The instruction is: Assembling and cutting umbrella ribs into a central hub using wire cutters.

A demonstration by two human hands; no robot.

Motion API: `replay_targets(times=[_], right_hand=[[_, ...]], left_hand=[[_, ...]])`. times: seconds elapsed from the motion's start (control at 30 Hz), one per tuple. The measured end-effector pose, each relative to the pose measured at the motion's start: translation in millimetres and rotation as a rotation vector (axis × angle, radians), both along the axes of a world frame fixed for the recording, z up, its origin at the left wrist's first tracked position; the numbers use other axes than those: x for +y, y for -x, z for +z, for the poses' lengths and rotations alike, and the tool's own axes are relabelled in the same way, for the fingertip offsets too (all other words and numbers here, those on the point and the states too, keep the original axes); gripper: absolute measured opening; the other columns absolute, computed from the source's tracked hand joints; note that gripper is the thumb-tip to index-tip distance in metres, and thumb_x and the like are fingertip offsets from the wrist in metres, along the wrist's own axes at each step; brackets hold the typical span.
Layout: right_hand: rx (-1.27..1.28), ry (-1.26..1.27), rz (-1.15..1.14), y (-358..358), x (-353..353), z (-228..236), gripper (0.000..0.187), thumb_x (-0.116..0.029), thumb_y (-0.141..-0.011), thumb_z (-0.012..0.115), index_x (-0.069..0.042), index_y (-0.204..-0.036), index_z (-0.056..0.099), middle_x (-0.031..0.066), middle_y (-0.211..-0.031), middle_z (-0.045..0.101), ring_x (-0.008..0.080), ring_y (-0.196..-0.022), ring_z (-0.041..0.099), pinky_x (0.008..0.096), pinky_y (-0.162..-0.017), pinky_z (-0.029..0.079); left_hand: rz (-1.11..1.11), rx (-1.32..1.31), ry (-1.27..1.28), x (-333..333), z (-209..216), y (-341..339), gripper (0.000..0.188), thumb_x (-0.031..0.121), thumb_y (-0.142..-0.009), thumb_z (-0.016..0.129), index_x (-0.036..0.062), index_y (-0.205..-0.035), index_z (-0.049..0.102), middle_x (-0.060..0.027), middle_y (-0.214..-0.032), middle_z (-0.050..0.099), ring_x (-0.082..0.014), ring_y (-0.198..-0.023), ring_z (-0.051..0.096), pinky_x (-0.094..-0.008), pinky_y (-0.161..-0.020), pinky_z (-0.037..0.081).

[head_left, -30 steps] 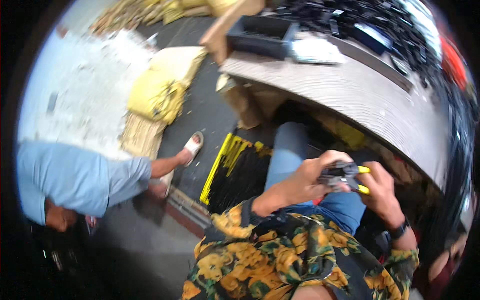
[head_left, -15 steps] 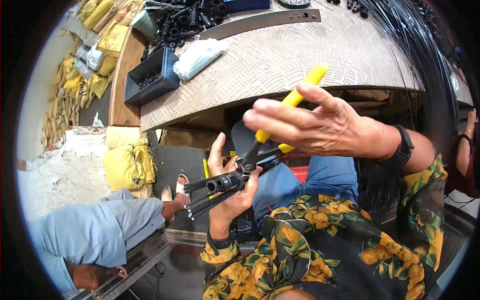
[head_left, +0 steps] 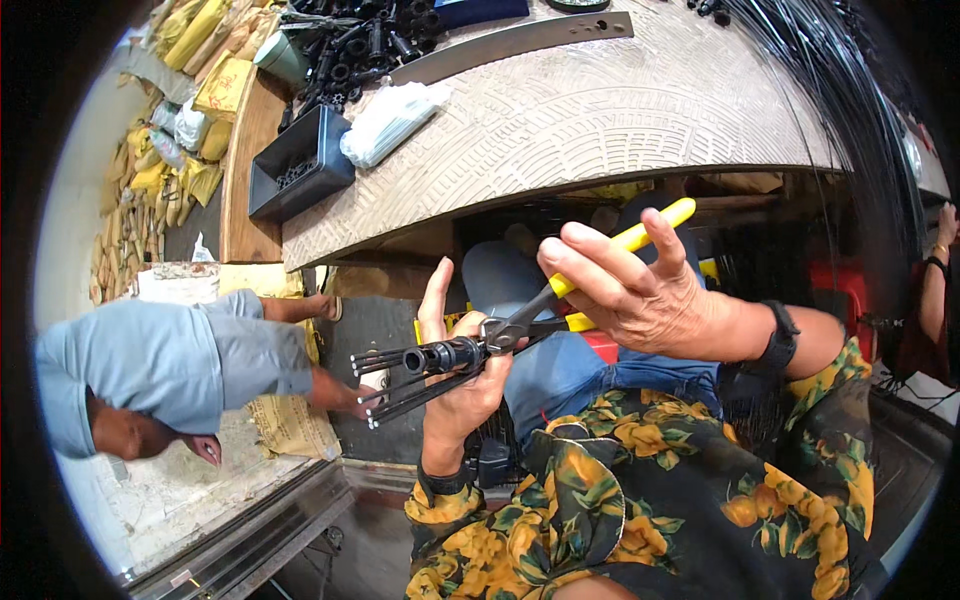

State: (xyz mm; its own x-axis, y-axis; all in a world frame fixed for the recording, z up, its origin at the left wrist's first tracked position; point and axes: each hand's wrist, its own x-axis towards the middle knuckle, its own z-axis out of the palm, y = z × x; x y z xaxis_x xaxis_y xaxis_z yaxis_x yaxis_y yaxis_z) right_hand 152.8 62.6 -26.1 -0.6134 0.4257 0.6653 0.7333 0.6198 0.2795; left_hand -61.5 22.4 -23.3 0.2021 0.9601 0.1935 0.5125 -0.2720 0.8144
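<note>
My left hand (head_left: 468, 402) is closed around a bundle of thin black rods (head_left: 400, 404) with pale tips, its index finger pointing up. Among the rods lies a black ringed tube (head_left: 440, 356), its open end facing left. My right hand (head_left: 650, 312) holds pliers (head_left: 529, 311) with yellow handles, its fingers curled loosely over the upper handle. The pliers' metal jaws sit against the right end of the tube, beside my left thumb. What exactly the jaws grip is too small to tell.
A textured table (head_left: 600, 110) carries a dark bin (head_left: 300, 165) of small parts, a white plastic bag (head_left: 392, 125), a flat metal strip (head_left: 520, 45) and piled black fittings (head_left: 360, 50). Long black rods (head_left: 850, 110) hang at the right. A person (head_left: 170, 360) in light blue is at the left.
My right hand and the pliers have moved down and right, with the handles tilted lower. My left hand and the rods shifted slightly. The person at the left has moved up in view.
</note>
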Motion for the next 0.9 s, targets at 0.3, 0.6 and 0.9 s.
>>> replay_targets(times=[0.3,0.6,0.9], right_hand=[[0.116,0.239,0.073,3.0,-12.8,-7.1,0.032,-0.018,-0.071,0.056,-0.002,-0.099,0.059,0.0087,-0.105,0.048,0.0207,-0.096,0.049,0.0455,-0.088,0.039],[0.439,2.905,0.761,-50.0,22.7,31.5,0.052,-0.028,-0.083,0.063,-0.002,-0.117,0.033,0.0133,-0.082,0.062,0.0182,-0.063,0.063,0.0280,-0.054,0.052],[0.199,2.426,0.645,-48.4,12.1,43.1,0.043,-0.022,-0.087,0.057,-0.007,-0.121,0.036,0.0115,-0.082,0.061,0.0205,-0.064,0.063,0.0320,-0.054,0.050]], left_hand=[[0.049,-0.047,0.067,-4.5,-6.2,-0.1,0.046,0.000,-0.079,0.060,-0.0044,-0.120,0.039,-0.0089,-0.100,0.056,-0.0106,-0.076,0.057,-0.0254,-0.069,0.049],[-0.461,-0.532,0.132,6.6,-1.8,2.1,0.066,0.031,-0.061,0.079,-0.0024,-0.112,0.054,-0.0089,-0.092,0.061,-0.0166,-0.083,0.057,-0.0284,-0.076,0.045],[-0.272,-0.650,0.321,-2.3,-15.6,0.8,0.062,0.045,-0.068,0.072,0.0009,-0.106,0.051,-0.0101,-0.085,0.057,-0.0209,-0.080,0.056,-0.0346,-0.072,0.046]])
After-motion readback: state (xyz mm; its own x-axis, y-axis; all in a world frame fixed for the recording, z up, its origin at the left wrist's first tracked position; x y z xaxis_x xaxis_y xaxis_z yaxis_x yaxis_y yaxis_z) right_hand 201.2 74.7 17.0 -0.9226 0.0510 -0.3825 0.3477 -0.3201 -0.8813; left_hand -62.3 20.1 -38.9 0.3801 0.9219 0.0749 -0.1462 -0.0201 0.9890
